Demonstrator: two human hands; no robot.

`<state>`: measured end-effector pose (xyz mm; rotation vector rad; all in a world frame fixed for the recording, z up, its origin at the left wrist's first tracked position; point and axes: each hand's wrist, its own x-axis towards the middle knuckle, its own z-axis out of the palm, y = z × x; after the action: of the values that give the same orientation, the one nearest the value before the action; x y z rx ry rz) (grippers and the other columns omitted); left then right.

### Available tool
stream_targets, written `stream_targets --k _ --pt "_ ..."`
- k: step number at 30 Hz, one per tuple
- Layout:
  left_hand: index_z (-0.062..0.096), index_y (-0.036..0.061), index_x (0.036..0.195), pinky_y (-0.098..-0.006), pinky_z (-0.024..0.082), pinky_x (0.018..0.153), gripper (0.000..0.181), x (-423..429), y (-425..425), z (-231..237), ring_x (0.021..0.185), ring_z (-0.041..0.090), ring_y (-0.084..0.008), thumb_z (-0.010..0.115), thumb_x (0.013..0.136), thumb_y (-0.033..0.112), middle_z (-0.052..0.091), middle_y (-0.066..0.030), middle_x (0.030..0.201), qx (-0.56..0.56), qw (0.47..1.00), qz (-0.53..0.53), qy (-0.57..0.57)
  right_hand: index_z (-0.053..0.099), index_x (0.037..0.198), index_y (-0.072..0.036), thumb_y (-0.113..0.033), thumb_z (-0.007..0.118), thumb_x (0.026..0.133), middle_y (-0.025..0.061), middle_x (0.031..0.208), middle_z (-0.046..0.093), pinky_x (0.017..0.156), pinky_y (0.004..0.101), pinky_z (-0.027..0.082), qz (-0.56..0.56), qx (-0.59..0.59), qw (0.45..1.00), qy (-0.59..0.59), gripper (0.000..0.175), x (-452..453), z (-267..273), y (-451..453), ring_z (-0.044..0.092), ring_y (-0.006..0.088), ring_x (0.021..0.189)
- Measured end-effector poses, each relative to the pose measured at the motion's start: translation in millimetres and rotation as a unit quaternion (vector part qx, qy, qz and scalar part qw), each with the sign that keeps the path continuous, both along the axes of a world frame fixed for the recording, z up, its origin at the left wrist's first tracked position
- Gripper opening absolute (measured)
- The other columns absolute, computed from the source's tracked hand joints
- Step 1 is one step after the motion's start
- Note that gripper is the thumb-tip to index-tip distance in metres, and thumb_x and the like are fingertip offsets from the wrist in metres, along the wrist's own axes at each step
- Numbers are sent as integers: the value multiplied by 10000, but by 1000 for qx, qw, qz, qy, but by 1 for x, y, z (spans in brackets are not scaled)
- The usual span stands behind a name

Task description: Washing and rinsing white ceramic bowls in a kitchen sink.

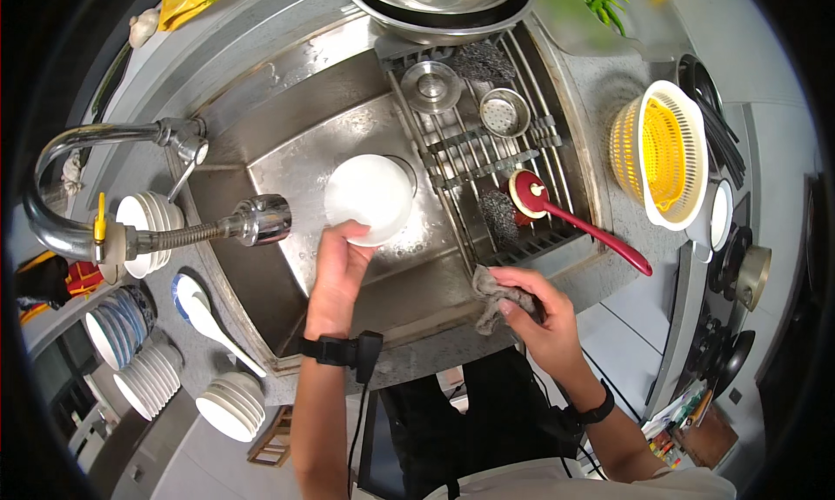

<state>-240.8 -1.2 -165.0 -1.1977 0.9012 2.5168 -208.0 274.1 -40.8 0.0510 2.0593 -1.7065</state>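
My left hand (349, 249) grips the near rim of a white bowl or dish (368, 197), thumb on its upper side. The dish is over the basin of a stainless steel sink (293, 154), to the right of the faucet's spray head (264, 219). In my right hand (541, 311) is a crumpled grey cloth (496, 298), pinched between thumb and fingers near the sink's front edge. Whether water is running from the spray head is hard to tell.
A roll-up drying rack (460, 164) spans the sink's right side, bearing steel wool (483, 62), a metal strainer (505, 113) and a red-handled brush (574, 219). Stacked bowls (153, 229) and a white ladle (209, 314) stand left. A yellow-and-white colander (659, 154) sits right; metal basins (437, 27) are behind.
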Motion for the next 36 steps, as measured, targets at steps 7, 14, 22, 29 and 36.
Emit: stream_targets --k 7,14,22,29,36 --pt "339 -90 1438 -584 475 1109 667 7 19 10 1320 505 -445 460 782 -118 498 -243 1422 66 992 89 68 632 1253 17 19 628 911 115 1180 698 982 302 477 10 17 1000 6 342 -5 -4 -7 652 176 1097" --pt "292 -148 1420 -506 559 1054 582 1 8 8 1232 568 -476 469 867 -110 478 -323 1381 -3 993 83 87 621 1261 30 20 617 921 116 1215 676 1004 307 466 38 40 998 -14 339 -7 -3 -12 632 175 1131" --pt "306 -24 1471 -454 608 970 574 17 -19 20 1223 601 -375 435 919 -113 487 -236 1420 -177 982 40 48 619 1267 34 13 611 920 124 1213 674 1028 318 450 48 61 997 -9 348 -6 -7 -20 624 183 1146" --pt "382 97 1478 -500 445 1028 572 66 -103 24 1222 550 -433 502 948 -80 538 -257 1301 -709 676 -202 -22 620 1273 31 16 616 919 120 1217 674 1027 316 451 53 41 998 -2 354 -4 -10 -34 625 184 1146" --pt "437 113 1453 -527 532 760 671 48 -90 87 953 644 -467 481 841 -161 507 -247 1283 -845 462 -269 17 619 1271 31 15 617 919 121 1213 676 1021 318 456 70 56 996 -6 352 0 -12 -33 628 184 1139"
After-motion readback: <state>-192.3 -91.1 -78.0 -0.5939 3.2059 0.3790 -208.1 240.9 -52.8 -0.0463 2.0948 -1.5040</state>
